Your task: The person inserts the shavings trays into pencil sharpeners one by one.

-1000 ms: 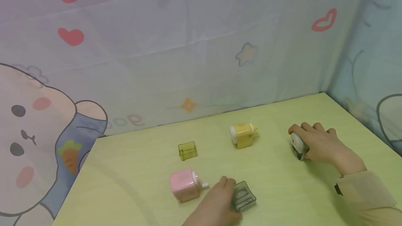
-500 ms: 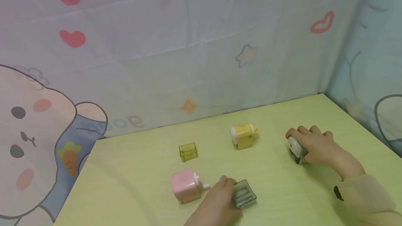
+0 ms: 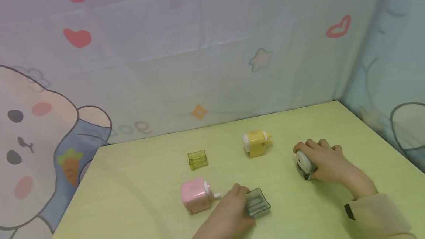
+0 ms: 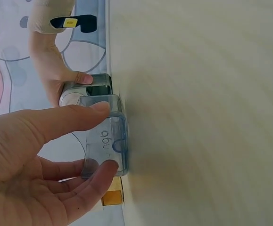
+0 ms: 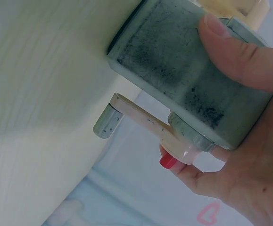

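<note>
At the front of the table, my left hand (image 3: 229,213) grips a see-through grey shavings drawer (image 3: 258,204) between thumb and fingers. The left wrist view shows that drawer (image 4: 111,141) close to the tabletop. Farther right, my right hand (image 3: 328,163) holds a grey-green crank pencil sharpener (image 3: 304,164) with a pale round face. Seen from the right wrist, the sharpener's body (image 5: 169,66) is smudged dark, and its cream crank (image 5: 143,117) ends in a grey knob. My right thumb lies along the body. Whether the sharpener touches the table is hard to tell.
A pink crank sharpener (image 3: 196,196) stands just left of my left hand. Behind it sits a small yellow see-through drawer (image 3: 197,160). A yellow sharpener (image 3: 257,144) is near the back of the pale table (image 3: 132,180). Printed curtains (image 3: 216,73) border the back and right.
My right hand has moved left and slightly toward me with the grey-green sharpener. My left hand keeps its hold on the grey drawer in about the same place.
</note>
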`<move>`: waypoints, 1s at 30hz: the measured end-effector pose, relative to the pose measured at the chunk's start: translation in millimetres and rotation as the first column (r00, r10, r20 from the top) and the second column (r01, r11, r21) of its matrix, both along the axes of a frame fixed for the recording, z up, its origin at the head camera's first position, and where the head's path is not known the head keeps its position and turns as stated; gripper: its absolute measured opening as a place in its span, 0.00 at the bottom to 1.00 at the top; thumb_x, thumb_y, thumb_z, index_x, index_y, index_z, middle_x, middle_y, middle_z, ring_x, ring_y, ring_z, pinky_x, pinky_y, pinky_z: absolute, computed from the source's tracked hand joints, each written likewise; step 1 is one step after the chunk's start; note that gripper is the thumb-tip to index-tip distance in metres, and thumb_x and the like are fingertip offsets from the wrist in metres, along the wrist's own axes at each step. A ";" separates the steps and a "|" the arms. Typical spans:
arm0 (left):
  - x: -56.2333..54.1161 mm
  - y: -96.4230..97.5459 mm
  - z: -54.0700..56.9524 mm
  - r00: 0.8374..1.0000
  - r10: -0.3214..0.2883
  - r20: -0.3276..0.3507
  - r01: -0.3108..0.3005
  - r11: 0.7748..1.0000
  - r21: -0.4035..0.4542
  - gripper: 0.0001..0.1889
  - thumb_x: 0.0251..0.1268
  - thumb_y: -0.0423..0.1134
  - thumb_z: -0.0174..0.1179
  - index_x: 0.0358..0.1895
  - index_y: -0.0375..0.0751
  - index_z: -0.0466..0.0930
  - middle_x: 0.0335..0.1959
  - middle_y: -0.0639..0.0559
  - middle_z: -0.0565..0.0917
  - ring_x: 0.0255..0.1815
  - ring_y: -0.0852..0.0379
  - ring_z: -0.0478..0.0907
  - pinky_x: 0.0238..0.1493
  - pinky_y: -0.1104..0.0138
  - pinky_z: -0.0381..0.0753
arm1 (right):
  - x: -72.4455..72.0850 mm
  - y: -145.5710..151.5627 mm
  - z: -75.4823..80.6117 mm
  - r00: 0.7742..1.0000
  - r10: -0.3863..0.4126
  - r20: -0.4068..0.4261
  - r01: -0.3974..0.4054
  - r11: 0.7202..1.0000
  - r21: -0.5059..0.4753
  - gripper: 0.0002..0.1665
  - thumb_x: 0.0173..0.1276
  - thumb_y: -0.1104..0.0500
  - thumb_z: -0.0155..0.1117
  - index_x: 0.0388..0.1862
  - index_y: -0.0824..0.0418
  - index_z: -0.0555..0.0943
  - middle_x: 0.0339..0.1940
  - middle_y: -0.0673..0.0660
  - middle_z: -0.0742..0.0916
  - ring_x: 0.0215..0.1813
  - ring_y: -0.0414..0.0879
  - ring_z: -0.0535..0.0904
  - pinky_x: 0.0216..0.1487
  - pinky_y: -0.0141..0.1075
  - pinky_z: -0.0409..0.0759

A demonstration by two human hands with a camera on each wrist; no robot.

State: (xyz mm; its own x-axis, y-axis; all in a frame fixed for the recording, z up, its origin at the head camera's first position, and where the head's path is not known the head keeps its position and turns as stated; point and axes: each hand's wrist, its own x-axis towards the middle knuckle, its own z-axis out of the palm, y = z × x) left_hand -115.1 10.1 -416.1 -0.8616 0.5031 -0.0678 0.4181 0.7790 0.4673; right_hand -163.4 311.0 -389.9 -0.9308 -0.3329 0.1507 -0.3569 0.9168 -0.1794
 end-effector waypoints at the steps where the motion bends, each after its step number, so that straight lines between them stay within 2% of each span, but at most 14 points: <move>1: -0.2 -0.4 -0.3 1.000 -0.005 -0.006 0.005 1.000 0.009 0.32 0.42 0.37 0.71 0.57 0.44 0.71 0.43 0.60 0.73 0.38 0.70 0.70 0.48 0.72 0.79 | 1.1 -2.6 0.1 1.000 0.002 -0.003 -0.002 1.000 -0.003 0.43 0.38 0.66 0.81 0.53 0.48 0.72 0.45 0.52 0.79 0.44 0.55 0.71 0.36 0.54 0.68; 4: -1.3 -1.2 -1.0 1.000 -0.009 -0.001 0.009 0.999 0.049 0.32 0.42 0.36 0.71 0.56 0.42 0.71 0.42 0.60 0.73 0.36 0.70 0.69 0.45 0.74 0.79 | 4.3 -10.1 0.5 1.000 0.008 -0.007 -0.008 1.000 -0.012 0.42 0.38 0.67 0.81 0.53 0.47 0.72 0.44 0.51 0.79 0.44 0.55 0.71 0.36 0.54 0.67; 11: -4.4 -1.6 -3.6 0.994 0.024 0.104 -0.037 0.992 0.123 0.31 0.40 0.35 0.71 0.54 0.45 0.71 0.41 0.61 0.72 0.33 0.69 0.70 0.39 0.74 0.78 | 11.6 -23.2 -0.8 0.999 0.019 -0.027 -0.019 1.000 -0.018 0.43 0.36 0.69 0.80 0.53 0.48 0.73 0.44 0.51 0.79 0.44 0.54 0.71 0.37 0.54 0.67; 22: -7.5 -1.4 -7.1 0.994 0.005 0.113 -0.020 0.991 0.129 0.32 0.39 0.39 0.74 0.53 0.42 0.73 0.40 0.60 0.71 0.33 0.69 0.70 0.39 0.75 0.77 | 20.4 -40.2 -2.4 0.997 0.048 -0.055 -0.050 0.998 -0.030 0.44 0.34 0.70 0.79 0.53 0.48 0.74 0.43 0.50 0.79 0.43 0.52 0.71 0.36 0.51 0.65; 30: -9.1 -0.6 -8.3 0.996 -0.009 0.094 -0.004 0.990 0.139 0.31 0.39 0.40 0.75 0.52 0.43 0.74 0.40 0.60 0.72 0.33 0.70 0.70 0.39 0.76 0.76 | 26.0 -53.0 -3.0 0.995 0.073 -0.072 -0.076 0.996 -0.038 0.44 0.33 0.72 0.78 0.51 0.47 0.73 0.40 0.47 0.77 0.43 0.51 0.71 0.36 0.49 0.65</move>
State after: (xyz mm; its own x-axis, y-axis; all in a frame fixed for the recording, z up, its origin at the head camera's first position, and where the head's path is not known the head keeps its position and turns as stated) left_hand -124.2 9.4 -424.4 -0.8532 0.5157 -0.0783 0.3691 0.7029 0.6080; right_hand -137.4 258.1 -392.9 -0.8903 -0.3932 0.2298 -0.4370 0.8797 -0.1877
